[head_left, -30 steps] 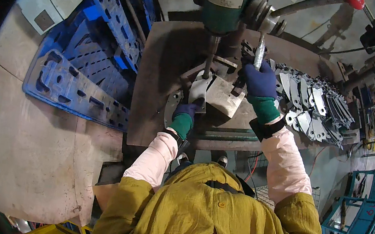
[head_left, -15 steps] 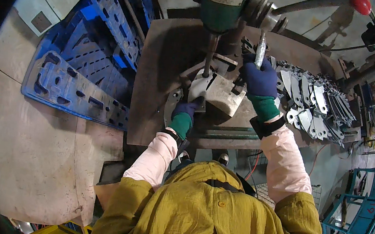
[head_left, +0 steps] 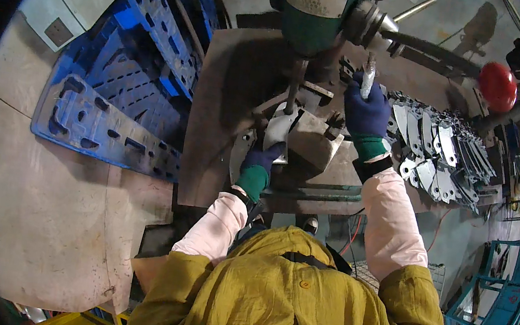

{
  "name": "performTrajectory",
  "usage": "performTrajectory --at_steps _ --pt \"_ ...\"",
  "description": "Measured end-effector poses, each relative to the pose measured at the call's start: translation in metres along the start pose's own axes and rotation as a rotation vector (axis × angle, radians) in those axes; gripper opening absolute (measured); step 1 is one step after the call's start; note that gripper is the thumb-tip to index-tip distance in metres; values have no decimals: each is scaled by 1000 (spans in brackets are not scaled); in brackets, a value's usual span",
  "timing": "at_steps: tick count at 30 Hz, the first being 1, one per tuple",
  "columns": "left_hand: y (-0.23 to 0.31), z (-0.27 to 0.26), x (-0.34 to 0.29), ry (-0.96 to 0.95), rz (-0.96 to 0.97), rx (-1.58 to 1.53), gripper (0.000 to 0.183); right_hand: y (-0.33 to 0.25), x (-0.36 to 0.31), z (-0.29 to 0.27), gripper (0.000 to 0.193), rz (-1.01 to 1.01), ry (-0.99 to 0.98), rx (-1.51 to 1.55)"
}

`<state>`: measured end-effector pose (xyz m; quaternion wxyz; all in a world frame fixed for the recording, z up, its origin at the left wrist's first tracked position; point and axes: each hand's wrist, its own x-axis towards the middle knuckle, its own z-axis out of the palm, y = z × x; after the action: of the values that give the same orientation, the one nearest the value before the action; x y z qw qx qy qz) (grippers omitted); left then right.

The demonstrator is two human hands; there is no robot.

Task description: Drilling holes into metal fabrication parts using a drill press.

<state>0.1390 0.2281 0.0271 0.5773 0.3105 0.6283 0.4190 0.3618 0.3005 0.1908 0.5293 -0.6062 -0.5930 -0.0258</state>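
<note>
My right hand [head_left: 367, 116], in a dark blue glove with a green cuff, is closed around the silver-wrapped feed handle [head_left: 368, 76] of a green drill press [head_left: 314, 27]. The press's spindle [head_left: 296, 84] points down onto a flat grey metal plate [head_left: 279, 130] lying beside a metal block [head_left: 316, 142]. At the plate's near end, my left hand [head_left: 263, 158], gloved the same way, grips it with closed fingers. The bit's tip meets the plate near its far end; whether it cuts in I cannot tell. Another holed plate [head_left: 244, 140] lies left of that hand.
Many flat metal plates [head_left: 434, 145] are heaped on the right of the brown worktable [head_left: 224, 86]. A lever with a red ball knob [head_left: 497, 88] sticks out above them. Blue plastic pallets [head_left: 109, 124] stand left of the table, and blue racks [head_left: 515, 278] at the right.
The feed hub has turned: the red knob has swung down toward me, and another spoke now shows behind it. My right hand has stayed on its handle, my left on the plate. The view has shifted slightly.
</note>
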Motion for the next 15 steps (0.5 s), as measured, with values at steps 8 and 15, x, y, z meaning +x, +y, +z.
performTrajectory --at_steps 8,15 --pt "5 -1 -9 -45 -26 -117 51 11 11 4 27 -275 83 -143" --pt "30 0 -23 -92 -222 -62 49 24 27 11 23 -290 84 -112"
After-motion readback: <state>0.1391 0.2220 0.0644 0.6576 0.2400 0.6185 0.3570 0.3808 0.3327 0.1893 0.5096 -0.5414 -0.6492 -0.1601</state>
